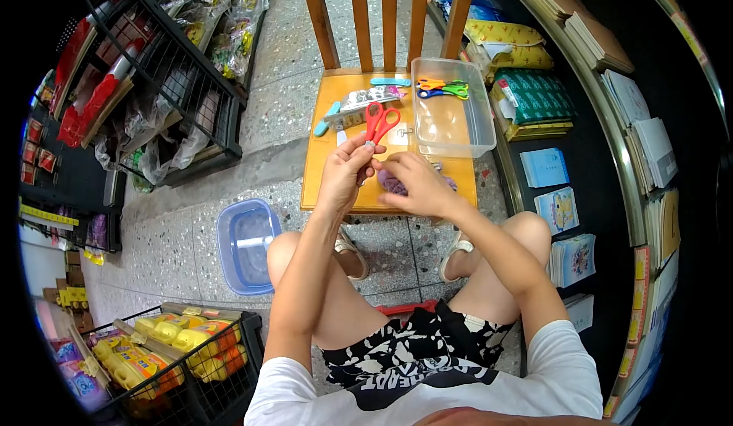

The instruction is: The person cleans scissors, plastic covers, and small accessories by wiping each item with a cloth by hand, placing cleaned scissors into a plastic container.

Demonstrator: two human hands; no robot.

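Observation:
A pair of red-handled scissors (379,124) is held in my left hand (345,172), handles pointing away from me; the fingers pinch it below the loops and hide most of the blades. Just to the right, my right hand (418,185) has its fingers bent and the thumb apart, fingertips close to the left hand's. Whether they touch the scissors is unclear. Under the right hand a fuzzy purple thing (393,182) lies on the wooden chair seat (317,185), partly covered. Farther back on the seat are silvery packs (370,98) and light-blue flat pieces (390,82).
On the seat's right stands a clear plastic box (454,132) containing orange, blue and green scissors (443,88). A blue basin (250,246) sits on the floor at left. Wire racks (191,82) and goods shelves (546,168) flank the chair.

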